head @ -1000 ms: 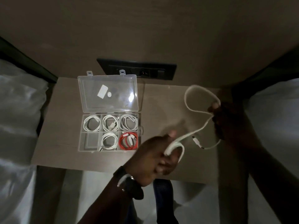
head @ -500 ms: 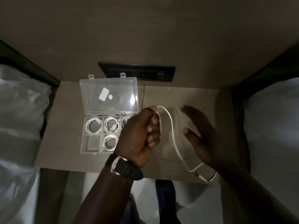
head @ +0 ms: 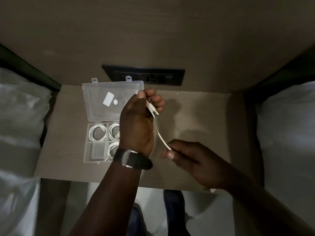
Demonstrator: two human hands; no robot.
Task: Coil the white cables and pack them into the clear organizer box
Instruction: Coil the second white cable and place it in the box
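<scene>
Dim, soft, wide-angle edge warp

The left hand [head: 136,123] has risen toward the far side, over the organizer box [head: 95,133], with the cable's plug end bunched in its fist. The right hand [head: 185,157] (open half a second ago) now pinches the white cable [head: 161,137], drawing it taut.

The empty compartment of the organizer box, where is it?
Head view: front-left corner of the organizer box, left of the left hand.
</scene>
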